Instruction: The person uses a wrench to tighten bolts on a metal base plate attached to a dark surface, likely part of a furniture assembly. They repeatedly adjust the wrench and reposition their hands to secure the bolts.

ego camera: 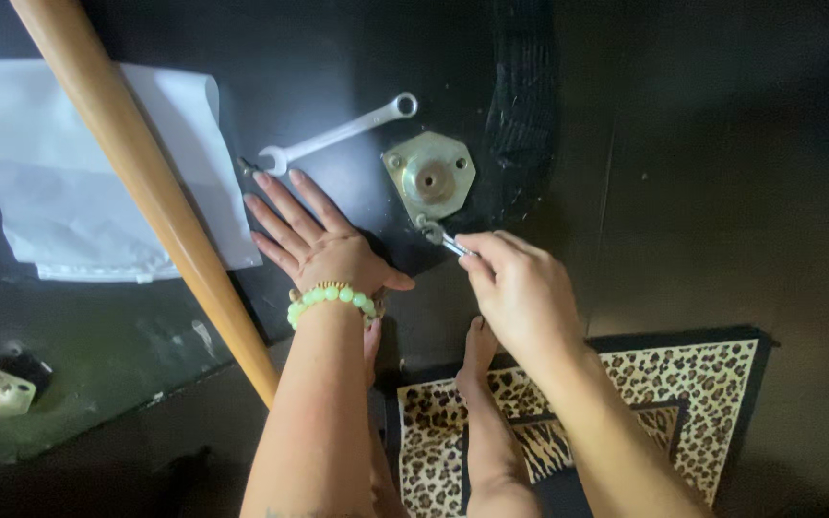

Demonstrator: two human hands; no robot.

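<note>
1. Left hand (323,245): lies flat, fingers spread, palm pressed on the dark panel (683,173); it holds nothing. A green bead bracelet (331,299) circles the wrist.
2. Right hand (520,288): closed around a small metal tool (441,238), whose tip meets the lower edge of the mounting plate.
3. Mounting plate (429,176): brass-coloured, many-sided, on the dark panel just above the right hand.
4. Spanner (338,132): loose, above the left fingertips, untouched.
5. Wooden leg (146,182): slants across a white sheet (69,182) at left.
6. Step, as judged: fastening work at the plate's lower edge; continuing calls for steady turning while the flat hand braces the panel.
</note>
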